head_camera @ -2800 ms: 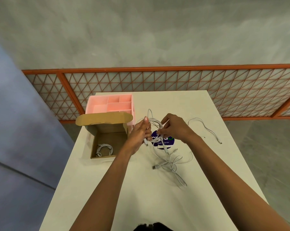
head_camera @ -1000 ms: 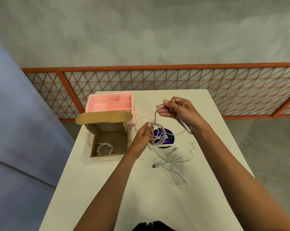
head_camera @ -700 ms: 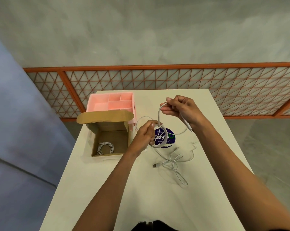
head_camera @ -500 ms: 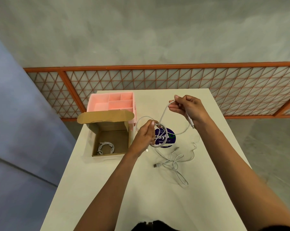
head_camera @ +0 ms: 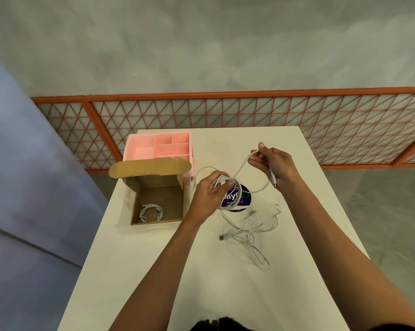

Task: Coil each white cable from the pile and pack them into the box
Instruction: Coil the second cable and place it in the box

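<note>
My left hand [head_camera: 207, 194] grips a half-wound coil of white cable [head_camera: 228, 183] above the table. My right hand [head_camera: 272, 163] pinches the free end of that same cable, raised up and to the right, with the plug hanging below the wrist. A loose white cable [head_camera: 252, 235] lies tangled on the table in front of my hands. The open cardboard box [head_camera: 157, 185] stands to the left, and one coiled white cable [head_camera: 151, 211] lies inside it.
A pink divided organiser [head_camera: 161, 149] stands behind the box. A round purple sticker [head_camera: 242, 201] lies on the white table [head_camera: 201, 283] under the coil. An orange lattice fence [head_camera: 249, 115] runs behind the table. The table's left and right edges drop to the floor.
My right hand has lifted the cable's free end up and to the right, away from the coil. My left hand stays in place holding the coil.
</note>
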